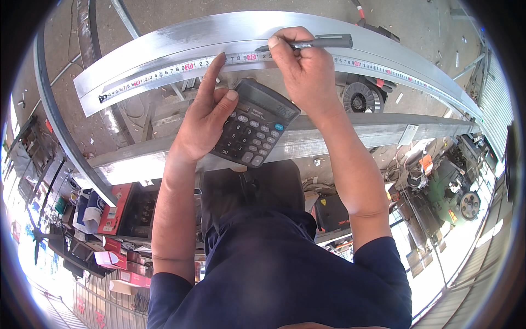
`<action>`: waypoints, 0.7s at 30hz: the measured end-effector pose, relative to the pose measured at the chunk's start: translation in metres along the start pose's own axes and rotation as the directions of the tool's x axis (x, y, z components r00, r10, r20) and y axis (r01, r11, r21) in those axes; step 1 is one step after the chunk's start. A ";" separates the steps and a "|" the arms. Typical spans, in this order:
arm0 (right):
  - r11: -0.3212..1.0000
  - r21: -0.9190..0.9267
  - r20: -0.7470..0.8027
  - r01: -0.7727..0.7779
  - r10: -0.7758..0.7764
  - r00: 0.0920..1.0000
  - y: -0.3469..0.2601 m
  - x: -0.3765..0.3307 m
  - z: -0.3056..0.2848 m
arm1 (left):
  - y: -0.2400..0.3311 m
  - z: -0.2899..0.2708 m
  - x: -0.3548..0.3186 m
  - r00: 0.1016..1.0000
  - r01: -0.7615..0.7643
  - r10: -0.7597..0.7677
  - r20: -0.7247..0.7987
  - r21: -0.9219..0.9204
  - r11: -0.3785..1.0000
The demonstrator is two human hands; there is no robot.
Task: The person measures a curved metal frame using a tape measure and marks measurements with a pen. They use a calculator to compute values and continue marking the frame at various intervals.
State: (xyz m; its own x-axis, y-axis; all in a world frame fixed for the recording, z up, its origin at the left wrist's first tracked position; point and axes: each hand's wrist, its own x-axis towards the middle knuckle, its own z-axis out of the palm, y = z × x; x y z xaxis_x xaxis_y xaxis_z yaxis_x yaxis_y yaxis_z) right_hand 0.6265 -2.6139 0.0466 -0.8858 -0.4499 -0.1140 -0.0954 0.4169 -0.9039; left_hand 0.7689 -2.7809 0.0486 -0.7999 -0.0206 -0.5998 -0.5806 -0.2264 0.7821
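Note:
A long bright metal strip [235, 30] spans the view from left to far right. Along its near side lies a tape measure [159, 75], its hooked end close to the strip's left end. My left hand [198, 123] grips a black calculator [256, 127] at its left side, thumb over the front. Its index finger stretches forward to the tape's edge. My right hand [308, 74] is closed around a dark marker pen [335, 41]. The pen's tip points left, just above the tape; whether it touches the metal I cannot tell.
Nearer to me a metal beam [307, 138] crosses below the strip. A wire spool [361, 98] lies on the floor beyond it. Green machinery [455, 192] stands at right. A red-sided box [119, 208] and several cartons [131, 278] are at left.

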 end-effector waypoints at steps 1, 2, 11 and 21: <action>1.000 -0.004 0.001 -0.002 0.002 1.000 0.000 0.000 0.000 | 0.000 0.000 0.000 1.000 0.000 0.000 -0.001 0.001 1.000; 1.000 -0.008 0.002 -0.005 0.005 1.000 0.000 0.000 0.000 | 0.000 0.000 0.000 1.000 0.000 0.000 -0.002 0.002 1.000; 1.000 -0.004 0.005 -0.024 0.024 1.000 -0.001 0.000 -0.001 | -0.001 -0.001 0.001 1.000 0.018 -0.018 0.001 0.004 1.000; 0.999 -0.004 0.010 -0.038 0.038 0.999 -0.001 -0.001 -0.001 | 0.000 -0.001 0.000 1.000 -0.006 0.006 0.003 -0.005 1.000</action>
State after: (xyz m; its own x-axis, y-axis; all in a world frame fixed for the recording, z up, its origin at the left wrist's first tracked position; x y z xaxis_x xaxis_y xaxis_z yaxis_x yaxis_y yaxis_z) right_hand 0.6267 -2.6136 0.0482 -0.8844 -0.4410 -0.1526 -0.0632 0.4371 -0.8972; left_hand 0.7687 -2.7819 0.0487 -0.8041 -0.0187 -0.5942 -0.5748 -0.2310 0.7850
